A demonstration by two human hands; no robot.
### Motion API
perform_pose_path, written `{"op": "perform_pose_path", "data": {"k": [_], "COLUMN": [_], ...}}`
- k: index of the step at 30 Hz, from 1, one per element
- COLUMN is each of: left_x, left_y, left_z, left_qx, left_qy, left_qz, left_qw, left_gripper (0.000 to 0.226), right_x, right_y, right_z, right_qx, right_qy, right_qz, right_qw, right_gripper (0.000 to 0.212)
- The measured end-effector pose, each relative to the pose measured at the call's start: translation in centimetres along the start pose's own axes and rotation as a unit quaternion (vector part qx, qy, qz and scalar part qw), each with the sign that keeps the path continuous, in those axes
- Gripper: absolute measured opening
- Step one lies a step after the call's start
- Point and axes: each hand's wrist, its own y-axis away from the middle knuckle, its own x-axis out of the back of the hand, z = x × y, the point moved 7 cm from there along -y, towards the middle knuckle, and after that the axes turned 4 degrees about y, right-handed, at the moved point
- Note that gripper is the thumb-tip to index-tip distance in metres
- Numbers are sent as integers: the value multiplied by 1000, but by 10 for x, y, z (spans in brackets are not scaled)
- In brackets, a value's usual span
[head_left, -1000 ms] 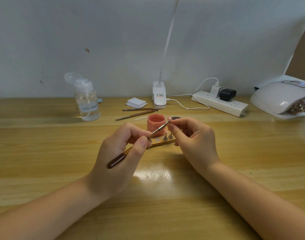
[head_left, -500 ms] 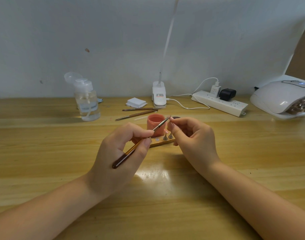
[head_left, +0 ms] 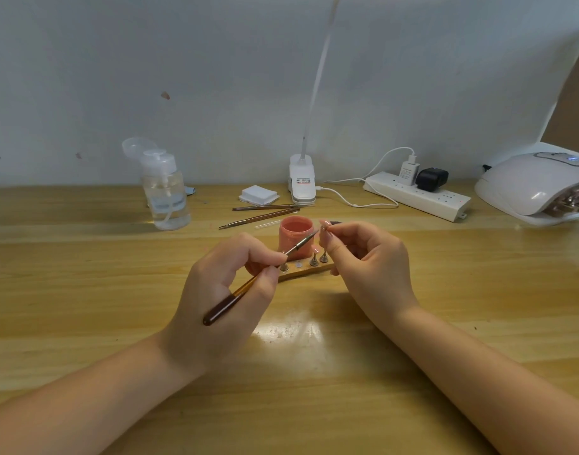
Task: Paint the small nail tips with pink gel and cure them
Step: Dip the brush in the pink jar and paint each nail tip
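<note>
My left hand [head_left: 222, 290] pinches a thin brown brush [head_left: 248, 284] between thumb and fingers, its tip pointing up and right. The bristle end sits just left of a small pink nail tip [head_left: 324, 223], which my right hand [head_left: 367, 257] pinches by its stand. An open pot of pink gel [head_left: 296, 233] stands right behind the brush tip. In front of the pot lies a wooden holder strip [head_left: 306, 272] with small metal pegs, partly hidden by both hands. The white curing lamp [head_left: 537, 185] sits at the far right.
A clear pump bottle [head_left: 163, 192] stands back left. Two spare brushes [head_left: 262, 216] and white pads [head_left: 258, 194] lie behind the pot. A clip lamp base [head_left: 302, 182], its cable and a power strip [head_left: 416, 195] line the back wall.
My left hand has lifted and moved the brush slightly, so its tip has drawn back a little from the nail tip. My right hand has raised the nail tip a bit.
</note>
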Motion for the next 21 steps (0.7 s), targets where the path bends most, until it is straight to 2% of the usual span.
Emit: {"op": "perform_pose_path", "data": {"k": [7,15,21], "left_x": [-2,2,-2], "left_y": [1,2,2], "left_z": [-2,-1,0], "left_qx": [22,30,24], "left_qy": [7,23,12], "left_qz": [-1,22,-1], "left_qw": [1000,999,1000], "left_gripper": [21,16,19], "right_x": [1,3,3], "right_y": [0,0,0], "right_z": [-4,-6,-8], "right_qx": [19,39,64], "right_qy": [15,36,64], "right_qz": [5,16,16], "right_qw": [1000,998,996], "right_gripper": [13,9,11]}}
